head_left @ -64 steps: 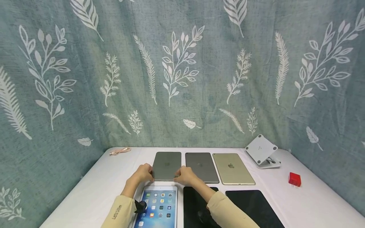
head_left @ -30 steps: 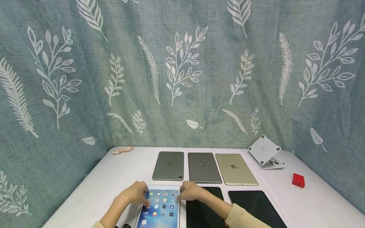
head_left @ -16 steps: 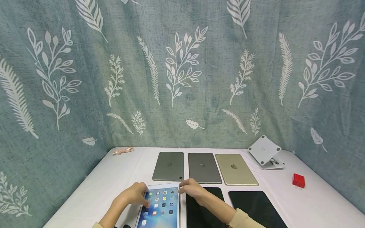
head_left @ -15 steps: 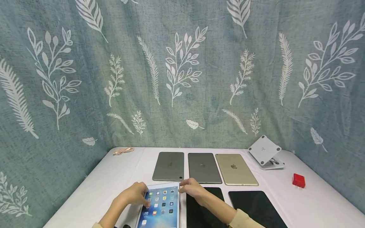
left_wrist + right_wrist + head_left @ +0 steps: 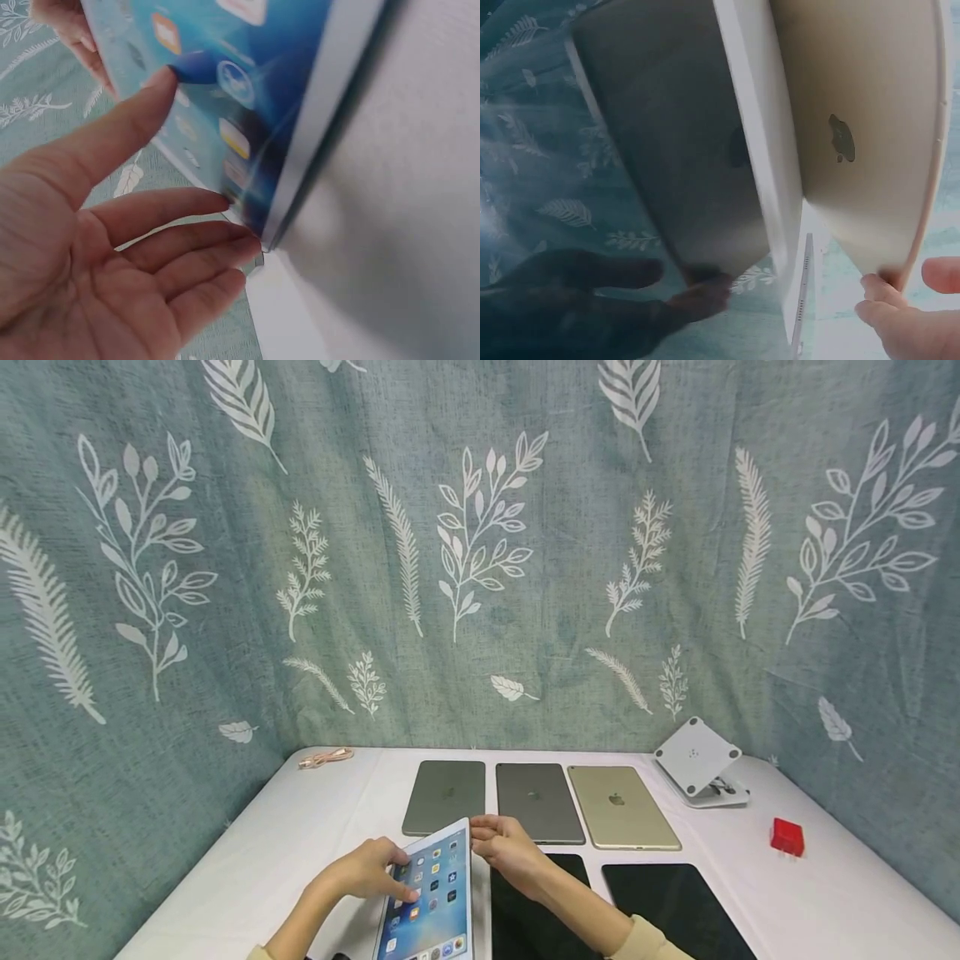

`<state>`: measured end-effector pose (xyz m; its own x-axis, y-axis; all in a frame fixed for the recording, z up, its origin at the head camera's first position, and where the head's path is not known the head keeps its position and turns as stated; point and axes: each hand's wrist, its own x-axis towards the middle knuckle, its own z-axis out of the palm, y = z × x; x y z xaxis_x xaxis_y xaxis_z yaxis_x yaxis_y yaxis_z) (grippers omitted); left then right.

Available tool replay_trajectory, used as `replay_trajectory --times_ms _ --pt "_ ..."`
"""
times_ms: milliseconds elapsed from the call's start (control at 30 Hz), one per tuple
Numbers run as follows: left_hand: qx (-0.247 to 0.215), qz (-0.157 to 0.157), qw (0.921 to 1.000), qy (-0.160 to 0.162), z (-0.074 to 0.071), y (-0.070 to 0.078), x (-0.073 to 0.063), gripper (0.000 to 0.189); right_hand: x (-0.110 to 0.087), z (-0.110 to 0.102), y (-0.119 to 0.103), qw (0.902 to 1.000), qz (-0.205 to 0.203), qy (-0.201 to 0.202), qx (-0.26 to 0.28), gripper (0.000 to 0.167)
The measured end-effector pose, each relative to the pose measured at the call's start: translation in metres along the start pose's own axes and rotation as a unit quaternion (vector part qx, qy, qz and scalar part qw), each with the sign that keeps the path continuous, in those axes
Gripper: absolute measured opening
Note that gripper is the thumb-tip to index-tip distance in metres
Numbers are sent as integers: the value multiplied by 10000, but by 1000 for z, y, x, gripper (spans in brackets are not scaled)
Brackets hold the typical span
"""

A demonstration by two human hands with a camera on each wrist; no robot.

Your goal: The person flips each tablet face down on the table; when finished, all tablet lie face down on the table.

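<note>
The white-bezel tablet (image 5: 438,914) with a lit home screen is tilted, its right side raised off the table. My left hand (image 5: 366,870) holds its left edge, thumb on the screen and fingers at the border; the left wrist view shows this left hand (image 5: 112,247) close up. At the tablet's far right corner is my right hand (image 5: 512,853). In the right wrist view the tablet's gold back (image 5: 870,112) shows a logo, and the right hand's fingers (image 5: 885,292) touch its corner while the thumb stands apart.
Two black-screen tablets (image 5: 645,902) lie to the right. Behind are a green-grey tablet (image 5: 446,797), a dark grey tablet (image 5: 536,802) and a gold tablet (image 5: 622,810), backs up. A cable (image 5: 326,758), a metal stand (image 5: 697,760) and a red charger (image 5: 787,837) lie farther out.
Both hands came from the green-grey tablet to the lit one. The right hand then moved up, and the lit tablet's right side rose and tilted toward the left.
</note>
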<state>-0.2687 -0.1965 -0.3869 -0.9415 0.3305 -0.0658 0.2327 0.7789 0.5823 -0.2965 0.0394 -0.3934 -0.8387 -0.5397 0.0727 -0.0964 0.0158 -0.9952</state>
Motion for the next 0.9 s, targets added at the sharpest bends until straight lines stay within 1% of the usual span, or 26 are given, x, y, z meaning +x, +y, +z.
replay_trajectory --times_ms 167,333,500,667,733,800,900 --pt "-415 421 9980 -241 3 2 2 60 -3 -2 -9 9997 -168 94 118 57" --pt "-900 793 9920 -384 7 5 3 59 -6 -4 -20 9995 -294 52 127 59" --pt "-1491 1013 9819 -573 10 6 4 60 -7 -3 -27 9989 -413 187 -76 57" --pt "-1819 1167 9740 -683 12 5 5 57 -9 2 -31 9985 -479 253 -76 54" --pt "-2034 1185 9689 -761 13 4 6 55 -9 3 -31 9984 -510 241 -90 53" --pt "-2241 1272 9624 -865 14 3 8 52 -9 6 -32 9983 -521 225 -91 52" --pt "-2532 1314 9530 -1020 14 3 9 50 -8 9 -32 9981 -546 250 -120 51"
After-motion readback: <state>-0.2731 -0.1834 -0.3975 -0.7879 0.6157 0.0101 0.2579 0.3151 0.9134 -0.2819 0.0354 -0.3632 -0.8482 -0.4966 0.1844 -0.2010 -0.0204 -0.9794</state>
